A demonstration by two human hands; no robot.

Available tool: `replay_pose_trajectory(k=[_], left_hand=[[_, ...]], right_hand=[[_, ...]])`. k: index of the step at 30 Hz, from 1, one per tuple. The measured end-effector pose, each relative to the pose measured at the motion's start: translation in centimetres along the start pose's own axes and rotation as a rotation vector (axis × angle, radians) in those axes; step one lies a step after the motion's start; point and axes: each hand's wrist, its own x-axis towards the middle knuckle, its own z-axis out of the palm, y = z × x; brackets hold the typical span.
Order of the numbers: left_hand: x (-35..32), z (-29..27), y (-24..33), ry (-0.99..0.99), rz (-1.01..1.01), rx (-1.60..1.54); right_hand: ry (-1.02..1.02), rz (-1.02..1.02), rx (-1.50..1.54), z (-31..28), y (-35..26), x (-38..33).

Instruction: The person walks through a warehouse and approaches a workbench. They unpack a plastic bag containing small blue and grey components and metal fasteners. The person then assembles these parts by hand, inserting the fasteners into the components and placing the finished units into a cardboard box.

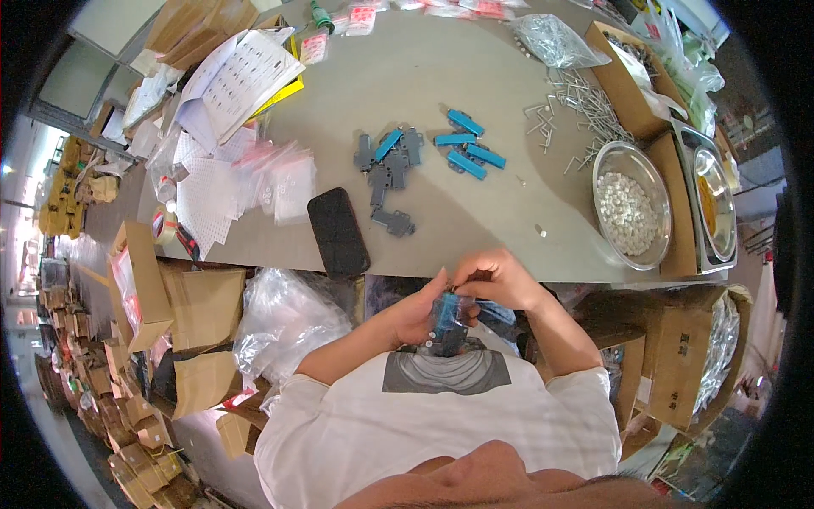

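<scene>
Desk (475,208) ahead, we hold what looks like a filled clear bag (448,321) just off the desk's near edge. Our left hand (414,319) is clamped around the bag; our right hand (502,280) is pinched together at its top. We should keep the left steady and work the right gently.

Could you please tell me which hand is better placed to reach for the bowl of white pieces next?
Probably the right hand: the bowl stands on its side, nearer to it. The left hand is farther off and wrapped around the clear bag, whose top the right hand touches.
</scene>
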Motion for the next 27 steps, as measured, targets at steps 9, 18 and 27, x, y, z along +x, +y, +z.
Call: replay_pose_trajectory(k=[9,18,27], left_hand=[[0.0,2.6,0.4,-0.056,0.000,0.110],[-1.3,2.2,-0.1,-0.206,0.159,0.344],[-1.0,0.9,0.7,-0.215,0.261,0.138]], right_hand=[[-0.130,0.141,0.003,1.0,-1.5,-1.7],[0.026,0.128,0.045,0.5,-0.5,-2.0],[0.779,-0.139,-1.003,-9.1,3.7,8.9]])
